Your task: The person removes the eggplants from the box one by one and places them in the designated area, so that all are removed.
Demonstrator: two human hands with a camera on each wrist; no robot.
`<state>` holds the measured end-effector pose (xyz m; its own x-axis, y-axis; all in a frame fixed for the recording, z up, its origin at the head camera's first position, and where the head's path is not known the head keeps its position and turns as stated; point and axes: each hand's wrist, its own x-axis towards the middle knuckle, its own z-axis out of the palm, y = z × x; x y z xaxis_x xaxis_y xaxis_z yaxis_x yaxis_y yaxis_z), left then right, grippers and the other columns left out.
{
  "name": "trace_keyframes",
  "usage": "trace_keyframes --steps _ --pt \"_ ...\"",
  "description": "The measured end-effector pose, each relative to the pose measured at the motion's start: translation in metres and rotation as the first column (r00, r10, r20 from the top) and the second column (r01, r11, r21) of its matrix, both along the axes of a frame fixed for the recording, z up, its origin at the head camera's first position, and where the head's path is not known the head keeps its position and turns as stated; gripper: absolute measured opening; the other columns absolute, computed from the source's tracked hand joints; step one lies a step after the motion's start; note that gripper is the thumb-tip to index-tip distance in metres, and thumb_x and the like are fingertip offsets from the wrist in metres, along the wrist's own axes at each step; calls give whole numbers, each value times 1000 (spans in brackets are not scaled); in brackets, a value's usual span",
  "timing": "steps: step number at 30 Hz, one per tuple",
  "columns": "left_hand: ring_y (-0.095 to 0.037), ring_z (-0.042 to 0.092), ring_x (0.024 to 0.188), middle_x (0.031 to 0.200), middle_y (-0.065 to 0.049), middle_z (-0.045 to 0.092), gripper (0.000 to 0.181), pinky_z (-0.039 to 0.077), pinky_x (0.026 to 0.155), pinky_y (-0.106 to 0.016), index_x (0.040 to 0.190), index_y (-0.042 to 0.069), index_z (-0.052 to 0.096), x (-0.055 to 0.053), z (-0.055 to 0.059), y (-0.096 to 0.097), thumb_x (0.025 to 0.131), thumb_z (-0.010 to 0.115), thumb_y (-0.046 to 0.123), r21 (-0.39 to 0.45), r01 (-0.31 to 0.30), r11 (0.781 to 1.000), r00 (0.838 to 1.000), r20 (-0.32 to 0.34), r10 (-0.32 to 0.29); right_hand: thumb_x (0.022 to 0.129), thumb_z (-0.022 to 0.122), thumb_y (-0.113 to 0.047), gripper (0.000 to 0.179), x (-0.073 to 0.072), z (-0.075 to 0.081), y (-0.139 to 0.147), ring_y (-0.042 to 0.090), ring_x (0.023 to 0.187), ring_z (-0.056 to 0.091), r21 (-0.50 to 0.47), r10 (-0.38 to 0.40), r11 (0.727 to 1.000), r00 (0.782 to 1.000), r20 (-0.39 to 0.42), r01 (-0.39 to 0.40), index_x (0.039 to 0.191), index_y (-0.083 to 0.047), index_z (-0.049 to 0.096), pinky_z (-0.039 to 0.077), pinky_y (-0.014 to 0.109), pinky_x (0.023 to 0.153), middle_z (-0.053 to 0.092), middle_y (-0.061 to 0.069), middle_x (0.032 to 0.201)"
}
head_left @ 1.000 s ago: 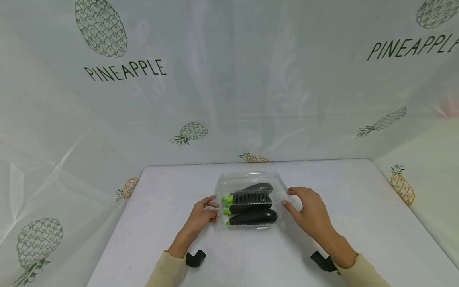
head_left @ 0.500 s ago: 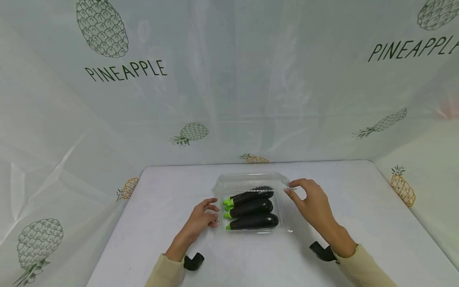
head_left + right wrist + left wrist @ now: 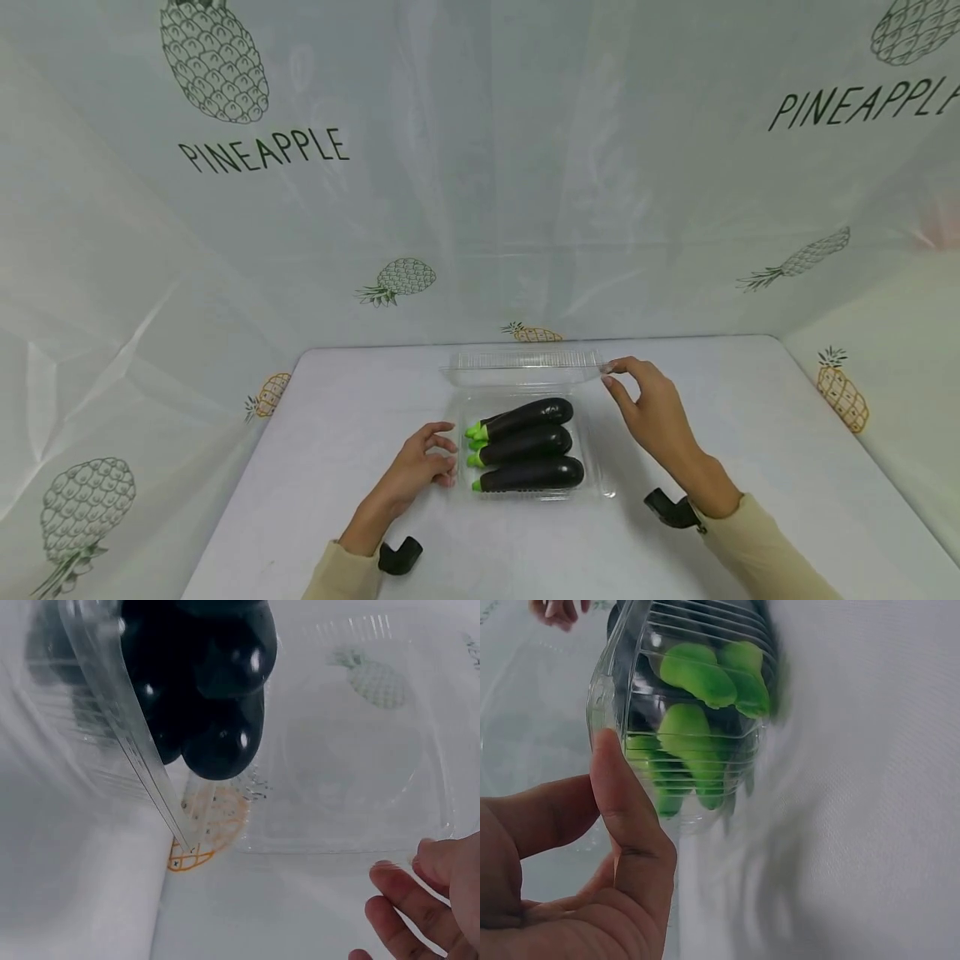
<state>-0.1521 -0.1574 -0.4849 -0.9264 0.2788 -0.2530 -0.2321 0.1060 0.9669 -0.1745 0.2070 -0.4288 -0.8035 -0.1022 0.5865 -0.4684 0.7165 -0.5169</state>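
A clear plastic clamshell container (image 3: pixel 596 471) stands on the table, holding several dark eggplants (image 3: pixel 531 475) with bright green stem ends. Its hinged lid (image 3: pixel 517 375) is raised at the far side. My right hand (image 3: pixel 651 412) pinches the lid's right corner between thumb and fingers; in the right wrist view the see-through lid (image 3: pixel 345 772) spreads beside the dark eggplant ends (image 3: pixel 225 742). My left hand (image 3: pixel 420 462) holds the container's left rim. Close up in the left wrist view, a fingertip presses that rim, near the green stems (image 3: pixel 690 735) behind the ribbed wall.
The white table (image 3: pixel 517 550) ends at a back edge just beyond the lid. A pale curtain printed with pineapples (image 3: pixel 405 275) surrounds it at the back and sides. A black device (image 3: pixel 401 556) sits at the left wrist, and another black device (image 3: pixel 671 508) at the right.
My right hand has lifted the lid up and back from over the eggplants, which now lie uncovered. My left hand has stayed at the left rim, with the container shifting slightly nearer in view.
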Motion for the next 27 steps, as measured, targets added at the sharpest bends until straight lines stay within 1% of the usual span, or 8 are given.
trace_keyframes --steps 3,8,15,21,27 --pt "-16 63 78 114 -15 55 60 59 65 -25 152 -8 36 1 -2 -2 98 62 -8 12 15 1000 1000 5 -15 95 73 6 20 -3 0 0 42 105 70 -8 13 1000 1000 -8 -14 114 5 68 58 60 85 74 21 108" --pt "-16 63 77 112 -12 54 61 59 64 -25 152 -8 35 1 -6 -5 97 61 -9 35 49 998 999 9 -49 94 73 8 25 -9 0 1 42 106 69 -25 44 999 999 -21 -45 119 5 66 57 61 89 74 20 111" --pt "-15 63 74 112 -12 54 60 60 66 -25 151 -8 31 3 -8 -10 97 59 -9 42 122 992 993 0 -122 94 71 10 37 -16 -3 4 42 110 68 -38 79 996 997 -26 -80 130 5 62 54 60 95 74 19 115" --pt "-16 65 76 111 -10 53 61 61 68 -26 151 -6 29 3 -8 -12 99 59 -8 58 154 986 988 21 -156 94 71 11 50 -21 -5 5 40 114 66 -36 95 995 995 7 -95 141 5 57 51 54 97 73 18 120" --pt "-17 66 76 109 -10 52 60 62 68 -27 149 -6 27 4 -7 -14 98 60 -8 84 187 979 980 48 -192 95 70 10 53 -24 -8 5 42 115 64 -34 113 993 992 48 -112 146 7 53 52 57 97 71 21 126"
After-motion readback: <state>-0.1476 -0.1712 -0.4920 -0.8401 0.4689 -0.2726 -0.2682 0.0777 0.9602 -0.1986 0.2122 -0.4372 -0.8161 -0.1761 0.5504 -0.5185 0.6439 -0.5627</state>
